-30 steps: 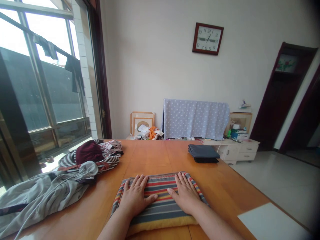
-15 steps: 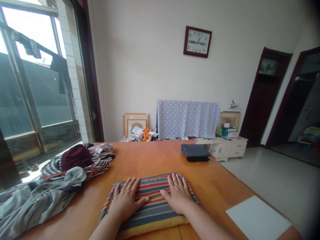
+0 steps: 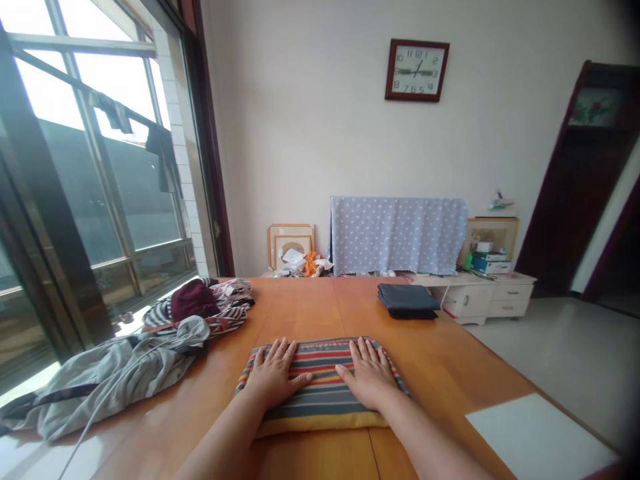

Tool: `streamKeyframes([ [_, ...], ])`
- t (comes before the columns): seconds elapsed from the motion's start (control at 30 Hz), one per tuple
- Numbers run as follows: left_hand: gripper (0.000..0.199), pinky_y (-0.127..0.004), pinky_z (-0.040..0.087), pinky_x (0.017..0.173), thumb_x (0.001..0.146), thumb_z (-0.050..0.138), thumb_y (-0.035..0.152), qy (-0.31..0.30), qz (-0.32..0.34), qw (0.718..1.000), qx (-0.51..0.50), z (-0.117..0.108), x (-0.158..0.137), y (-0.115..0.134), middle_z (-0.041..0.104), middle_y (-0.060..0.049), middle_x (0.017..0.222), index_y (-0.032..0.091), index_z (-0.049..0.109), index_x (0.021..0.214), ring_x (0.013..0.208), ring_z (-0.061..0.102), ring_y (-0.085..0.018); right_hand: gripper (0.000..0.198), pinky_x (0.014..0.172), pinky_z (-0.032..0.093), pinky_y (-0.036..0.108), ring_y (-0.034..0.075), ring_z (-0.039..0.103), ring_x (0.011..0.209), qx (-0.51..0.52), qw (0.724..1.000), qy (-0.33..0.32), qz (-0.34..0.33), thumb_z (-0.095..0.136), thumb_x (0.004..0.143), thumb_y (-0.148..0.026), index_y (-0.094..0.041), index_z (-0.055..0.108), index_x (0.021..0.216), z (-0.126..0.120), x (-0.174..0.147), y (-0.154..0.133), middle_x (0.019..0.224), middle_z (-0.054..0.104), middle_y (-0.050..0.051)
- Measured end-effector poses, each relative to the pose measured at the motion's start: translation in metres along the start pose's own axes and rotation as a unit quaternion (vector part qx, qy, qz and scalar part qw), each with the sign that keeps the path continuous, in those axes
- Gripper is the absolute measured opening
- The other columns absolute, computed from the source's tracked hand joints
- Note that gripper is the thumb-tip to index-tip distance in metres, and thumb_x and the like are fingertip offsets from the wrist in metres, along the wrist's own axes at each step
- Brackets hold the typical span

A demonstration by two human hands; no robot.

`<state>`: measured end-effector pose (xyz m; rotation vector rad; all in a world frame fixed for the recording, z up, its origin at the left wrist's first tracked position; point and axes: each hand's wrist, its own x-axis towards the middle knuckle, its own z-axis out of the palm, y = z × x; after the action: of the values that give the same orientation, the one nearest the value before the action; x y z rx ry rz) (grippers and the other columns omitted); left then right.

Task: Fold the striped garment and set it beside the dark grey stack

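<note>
A folded striped cloth [image 3: 325, 385] lies flat on the wooden bench [image 3: 305, 303], well in from the far edge and nearer to the person than the dark folded cloth [image 3: 407, 300], which sits toward the far right corner. The striped cloth's long axis runs left to right, roughly in line with the bench's far edge, and its stripes run the same way, with a yellow band along the side nearest the person. It lies directly beneath both palms: the left hand [image 3: 275, 375] rests on its left half, the right hand [image 3: 369, 375] on its right half, so neither is plainly nearer. Each grip is flat and spread, pinching nothing, with fingers pointing to the far edge and thumbs turned inward across the bare stripes between. The fingertips come close to the cloth's far border. Along the bench's left edge lie a crumpled grey garment [image 3: 127, 377] and, beyond it toward the far left corner, a heap of clothes [image 3: 195, 300] in maroon and stripes. A white sheet [image 3: 537, 430] lies by the right edge, well apart from the right hand.
</note>
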<state>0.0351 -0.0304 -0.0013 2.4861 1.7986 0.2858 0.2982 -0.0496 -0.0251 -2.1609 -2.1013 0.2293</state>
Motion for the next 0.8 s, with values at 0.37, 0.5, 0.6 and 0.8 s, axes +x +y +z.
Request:
streamKeyframes([
  [0.37, 0.055, -0.058, 0.01, 0.12, 0.098, 0.023, 0.051, 0.064, 0.111, 0.992, 0.016, 0.008, 0.003, 0.075, 0.031, 0.0, 0.16, 0.034, 0.041, 0.147, 0.15, 0.016, -0.026, 0.092, 0.119, -0.002, 0.051, 0.028, 0.003, 0.151, -0.017, 1.0, 0.017, 0.002, 0.016, 0.087, -0.078, -0.019, 0.014, 0.157, 0.009, 0.004, 0.001, 0.165, 0.006, 0.009],
  [0.5, 0.064, -0.067, 0.005, 0.116, 0.094, 0.024, 0.064, 0.034, 0.069, 0.997, -0.017, 0.023, 0.0, 0.076, 0.03, -0.002, 0.16, 0.034, 0.041, 0.148, 0.15, 0.016, -0.031, 0.091, 0.119, -0.001, 0.052, 0.029, 0.004, 0.151, -0.019, 1.0, 0.018, 0.005, 0.018, 0.087, -0.077, -0.019, 0.014, 0.157, 0.012, 0.006, 0.002, 0.165, 0.007, 0.009],
  [0.6, 0.071, -0.07, -0.001, 0.115, 0.091, 0.021, 0.07, 0.031, 0.058, 0.997, -0.042, 0.026, -0.003, 0.073, 0.028, -0.004, 0.161, 0.033, 0.04, 0.149, 0.15, 0.014, -0.032, 0.091, 0.119, 0.0, 0.052, 0.029, 0.005, 0.151, -0.02, 0.999, 0.028, 0.003, 0.019, 0.087, -0.077, -0.019, 0.015, 0.157, 0.015, 0.008, 0.003, 0.165, 0.009, 0.009],
  [0.8, 0.074, -0.069, -0.005, 0.114, 0.089, 0.023, 0.073, 0.023, 0.052, 0.996, -0.067, 0.023, -0.007, 0.075, 0.025, -0.004, 0.162, 0.034, 0.038, 0.15, 0.151, 0.009, -0.033, 0.09, 0.119, 0.004, 0.053, 0.03, 0.009, 0.151, -0.019, 0.999, 0.034, -0.004, 0.022, 0.087, -0.076, -0.02, 0.017, 0.157, 0.021, 0.009, 0.006, 0.164, 0.012, 0.009],
])
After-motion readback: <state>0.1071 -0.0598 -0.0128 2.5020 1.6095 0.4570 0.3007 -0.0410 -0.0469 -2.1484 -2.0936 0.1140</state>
